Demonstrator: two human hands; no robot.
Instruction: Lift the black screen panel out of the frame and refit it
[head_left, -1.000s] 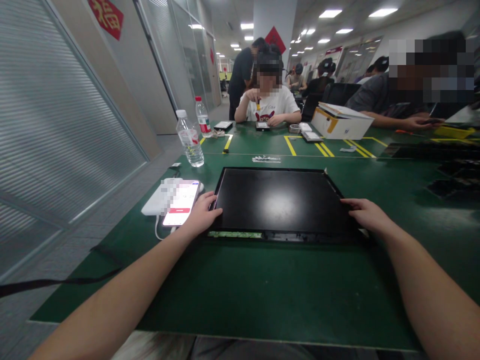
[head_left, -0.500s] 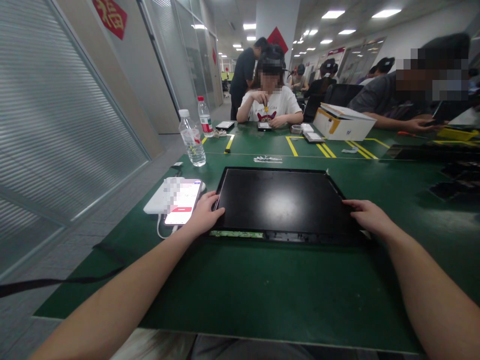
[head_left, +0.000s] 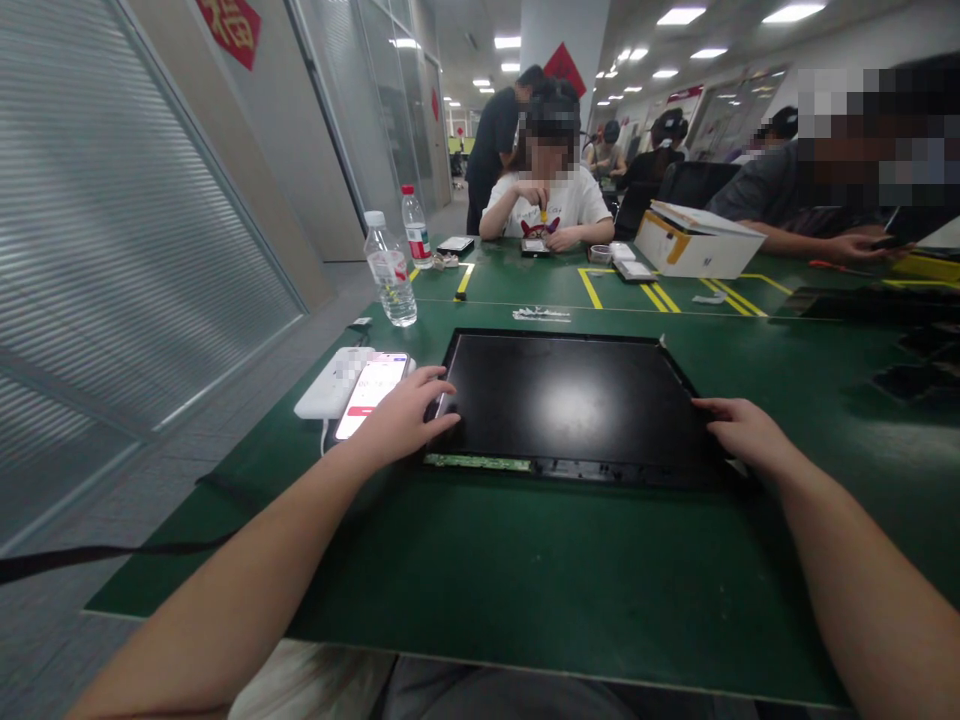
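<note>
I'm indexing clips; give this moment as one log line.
screen panel: on green table; left hand: at left edge; right hand: at right edge; phone: lit

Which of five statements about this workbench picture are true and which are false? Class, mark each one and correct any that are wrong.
1. The right hand is at the right edge of the flat black rectangular panel. True.
2. The left hand is wrapped around the white-capped clear plastic bottle. False: that hand is at the panel's left edge, and the bottle stands apart from it.
3. A narrow green circuit strip shows along part of the panel's near edge. True.
4. The red-capped clear plastic bottle is lying on its side. False: it stands upright.
5. The rectangular smartphone with a lit screen lies to the right of the panel. False: it lies to the left, partly hidden by the left hand.
</note>
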